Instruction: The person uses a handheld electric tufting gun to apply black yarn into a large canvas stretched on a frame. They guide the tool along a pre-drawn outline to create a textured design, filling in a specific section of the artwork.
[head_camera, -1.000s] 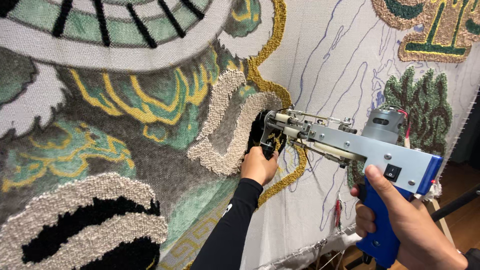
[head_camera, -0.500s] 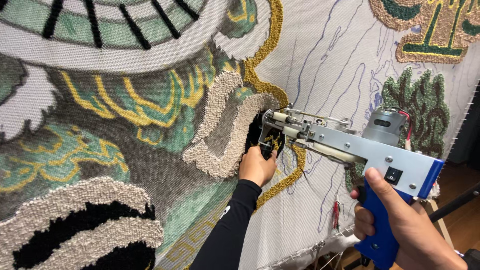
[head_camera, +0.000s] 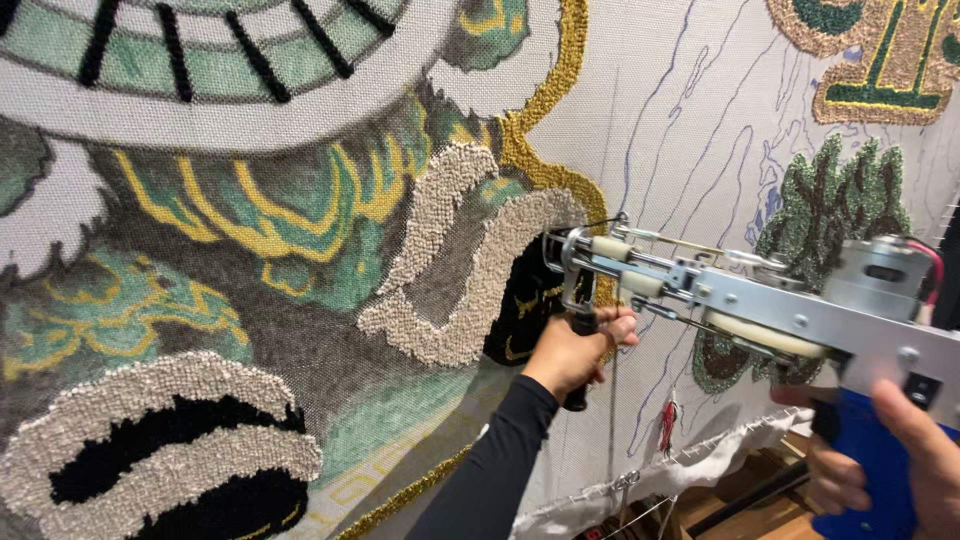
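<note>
The metal tufting gun (head_camera: 760, 300), its needle tip pressed into black pile on the stretched backing cloth (head_camera: 680, 130), has its front handle clenched in the left hand (head_camera: 572, 352) and its blue grip, cut off at the frame's edge, wrapped by the right hand (head_camera: 890, 460).

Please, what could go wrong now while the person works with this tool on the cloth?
1. The left hand grips the front handle close to the needle tip of the grey metal tufting gun with blue grip; fingers might get caught.
2. The tip meets the stretched white backing cloth beside black pile; a tilt could tear it.
</note>
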